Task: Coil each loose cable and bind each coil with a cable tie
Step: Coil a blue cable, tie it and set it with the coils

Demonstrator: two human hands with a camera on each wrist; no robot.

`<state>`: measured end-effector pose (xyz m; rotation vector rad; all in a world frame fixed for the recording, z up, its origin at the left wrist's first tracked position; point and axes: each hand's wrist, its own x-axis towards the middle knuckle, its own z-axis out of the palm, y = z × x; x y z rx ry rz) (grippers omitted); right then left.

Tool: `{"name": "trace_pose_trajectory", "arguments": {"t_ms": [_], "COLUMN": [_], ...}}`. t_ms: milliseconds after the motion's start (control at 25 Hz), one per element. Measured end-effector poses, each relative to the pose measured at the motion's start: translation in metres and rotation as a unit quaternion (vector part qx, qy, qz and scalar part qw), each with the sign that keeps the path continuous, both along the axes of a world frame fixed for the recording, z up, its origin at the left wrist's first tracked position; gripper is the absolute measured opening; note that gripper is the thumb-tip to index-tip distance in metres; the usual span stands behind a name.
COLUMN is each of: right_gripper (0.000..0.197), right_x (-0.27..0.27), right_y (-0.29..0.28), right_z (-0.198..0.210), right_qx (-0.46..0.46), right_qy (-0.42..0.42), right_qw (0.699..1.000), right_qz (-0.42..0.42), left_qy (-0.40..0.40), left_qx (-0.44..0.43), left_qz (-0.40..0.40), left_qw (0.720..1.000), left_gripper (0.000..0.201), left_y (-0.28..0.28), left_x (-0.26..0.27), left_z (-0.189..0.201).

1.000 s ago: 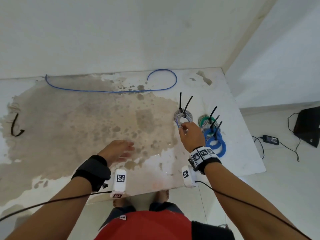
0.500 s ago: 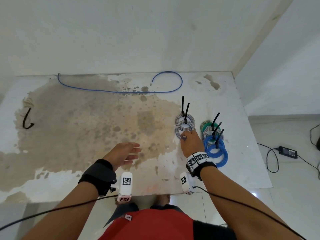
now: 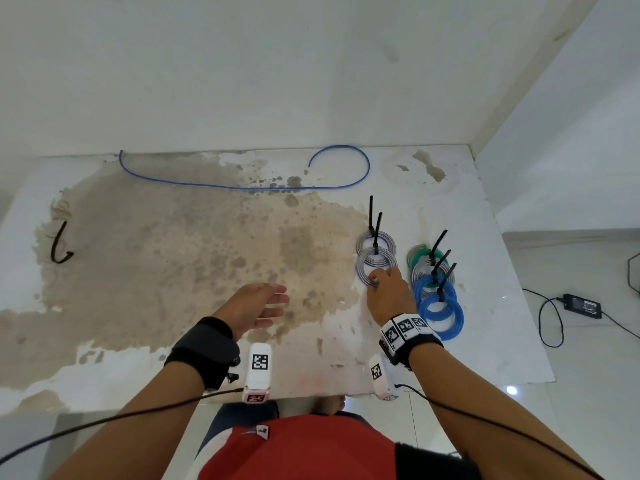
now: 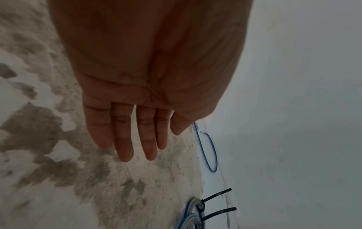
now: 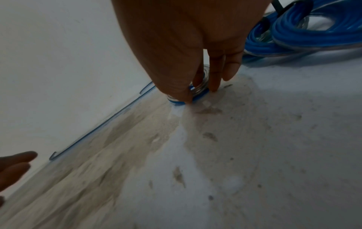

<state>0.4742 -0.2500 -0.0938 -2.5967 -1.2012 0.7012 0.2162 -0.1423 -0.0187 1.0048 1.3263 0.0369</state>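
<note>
My right hand [image 3: 375, 284] pinches the near rim of a grey-white coil [image 3: 381, 261] bound with a black tie, which lies on the table. The right wrist view shows thumb and fingers [image 5: 214, 80] closed on that coil's rim [image 5: 197, 94]. A second tied grey coil [image 3: 367, 241] lies just behind it. My left hand [image 3: 268, 303] hovers over the stained tabletop with straight fingers [image 4: 125, 147], holding nothing. A loose blue cable [image 3: 242, 187] runs along the table's back edge. One loose black cable tie [image 3: 59, 249] lies far left.
Right of my right hand lies a row of tied coils: green [image 3: 417, 253], grey [image 3: 420, 271] and two blue [image 3: 441, 315]. The white table [image 3: 485, 341] ends close to my body and at the right. A power adapter [image 3: 581, 304] with cords sits on the floor.
My right hand has brought the grey coil down beside the other grey coil, a little nearer to me. The left hand has stayed flat over the table.
</note>
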Motion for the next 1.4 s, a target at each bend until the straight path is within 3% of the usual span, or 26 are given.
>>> {"name": "trace_pose_trajectory", "arguments": {"t_ms": [120,200,360,480,560,680,760,960,1040,1200,1320,1400], "right_gripper": [0.032,0.020,0.017,0.020,0.023,0.029,0.035,0.020,0.016,0.015,0.015,0.012], "right_x": [-0.019,-0.039,-0.091,-0.143,-0.175,-0.206,-0.214,-0.224,-0.231,-0.245,-0.242,-0.232], "right_y": [0.008,0.034,0.133,0.226,0.281,0.345,0.368,0.383,0.376,0.354,0.331,0.311], "right_z": [0.011,0.022,0.039,0.045,0.045,0.035,0.021,-0.005,-0.003,0.042,0.094,0.122], "right_qx": [0.114,0.145,0.028,-0.035,-0.013,0.063,0.056,0.060,0.106,0.259,0.312,0.339], "right_qy": [0.000,0.050,0.154,0.159,0.120,0.069,0.054,0.050,0.077,0.138,0.196,0.253], "right_qw": [0.993,0.987,0.962,0.945,0.953,0.976,0.983,0.991,0.986,0.945,0.917,0.897], "right_qz": [-0.010,0.041,0.225,0.285,0.279,0.195,0.166,0.113,0.100,0.144,0.155,0.126], "left_qy": [-0.014,-0.013,-0.005,0.000,-0.003,-0.006,-0.021,-0.026,-0.016,0.051,0.067,0.040], "left_qx": [-0.003,0.005,0.056,0.099,0.125,0.160,0.177,0.269,0.329,0.444,0.530,0.525], "left_qz": [-0.003,-0.004,-0.005,-0.003,-0.006,-0.001,0.009,-0.024,-0.028,-0.119,-0.094,-0.073], "left_qw": [1.000,1.000,0.998,0.995,0.992,0.987,0.984,0.963,0.944,0.887,0.840,0.847], "left_gripper": [0.030,0.031,0.029,0.029,0.027,0.026,0.023,0.018,0.030,0.058,0.047,0.040], "left_y": [0.016,0.036,0.093,0.144,0.176,0.218,0.237,0.262,0.270,0.293,0.291,0.276], "left_x": [-0.006,-0.014,-0.044,-0.078,-0.101,-0.129,-0.141,-0.156,-0.162,-0.171,-0.169,-0.163], "left_z": [0.003,0.005,0.007,0.001,-0.006,-0.018,-0.028,-0.035,-0.026,-0.018,0.002,0.012]}}
